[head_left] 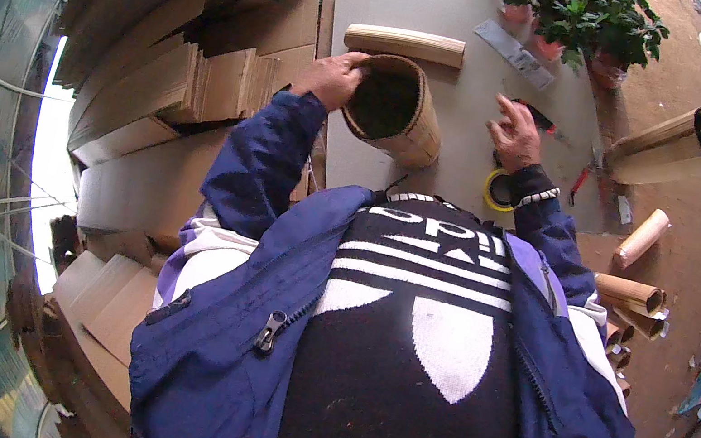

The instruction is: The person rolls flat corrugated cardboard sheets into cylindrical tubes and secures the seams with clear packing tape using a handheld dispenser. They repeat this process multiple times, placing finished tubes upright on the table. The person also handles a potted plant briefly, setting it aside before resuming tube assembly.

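Cylinder of brown, vertically ribbed board (418, 138), hollow and open at its wide upper end, with a dark inside, leans at a tilt above a grey tabletop (384, 4), in front of the person's chest; whether its base rests on the surface cannot be told. The left hand (331, 80) is closed on the left side of the cylinder's rim, its fingertips at the edge. The right hand (516, 135), well apart to the right of the cylinder, is part open, fingers loosely bent, with nothing visible in its grasp. Just beside it lies a black-and-red hand tool (539, 119); whether they touch cannot be told.

Near the right wrist, right of the cylinder, is a yellow ring-shaped roll of tape (500, 190). Farther right lies a slim red-handled tool (579, 184). Just beyond the cylinder is a pale ribbed roll (404, 44); beyond and to the right are a flat, whitish strip (514, 54) and leafy green potted plants (597, 20). Well right of the cylinder stands a larger open tan tube (662, 151). To its left, brown cardboard sheets (152, 82) are stacked.
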Demonstrator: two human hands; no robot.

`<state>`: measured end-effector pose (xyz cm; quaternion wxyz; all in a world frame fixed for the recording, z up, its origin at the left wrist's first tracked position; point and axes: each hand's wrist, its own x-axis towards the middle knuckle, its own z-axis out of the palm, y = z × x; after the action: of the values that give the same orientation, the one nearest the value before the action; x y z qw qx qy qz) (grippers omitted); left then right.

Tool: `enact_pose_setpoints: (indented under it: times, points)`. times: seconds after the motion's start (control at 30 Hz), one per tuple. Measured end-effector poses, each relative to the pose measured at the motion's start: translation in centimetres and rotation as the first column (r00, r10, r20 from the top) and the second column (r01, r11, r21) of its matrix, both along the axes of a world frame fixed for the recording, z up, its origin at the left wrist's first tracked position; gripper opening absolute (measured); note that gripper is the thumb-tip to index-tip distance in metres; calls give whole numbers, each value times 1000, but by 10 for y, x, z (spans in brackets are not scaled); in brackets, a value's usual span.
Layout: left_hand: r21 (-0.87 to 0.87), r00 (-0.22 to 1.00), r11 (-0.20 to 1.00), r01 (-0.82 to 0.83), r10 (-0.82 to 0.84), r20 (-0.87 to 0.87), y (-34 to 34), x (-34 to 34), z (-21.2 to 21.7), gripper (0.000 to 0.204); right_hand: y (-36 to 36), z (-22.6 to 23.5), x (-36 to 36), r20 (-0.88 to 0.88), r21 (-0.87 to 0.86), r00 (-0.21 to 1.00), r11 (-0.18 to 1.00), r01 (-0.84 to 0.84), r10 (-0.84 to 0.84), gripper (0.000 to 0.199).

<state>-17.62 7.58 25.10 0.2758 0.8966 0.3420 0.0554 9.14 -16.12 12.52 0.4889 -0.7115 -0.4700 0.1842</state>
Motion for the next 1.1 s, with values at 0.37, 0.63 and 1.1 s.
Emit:
enact_pose_setpoints:
  times: [0.37, 0.63, 1.1]
  points:
    - [-555, 710, 731, 397, 138, 690, 9, 2, -45, 59, 51, 144, -103, 612, -163, 686, 912, -378, 394, 24]
    - [-764, 849, 581, 281, 221, 481, 18, -28, -98, 40, 5, 175, -73, 530, 109, 844, 994, 28, -82, 13]
    - [-678, 962, 698, 229, -58, 266, -38, 16, -143, 30, -215, 246, 50, 688, 46, 500, 720, 693, -525, 10]
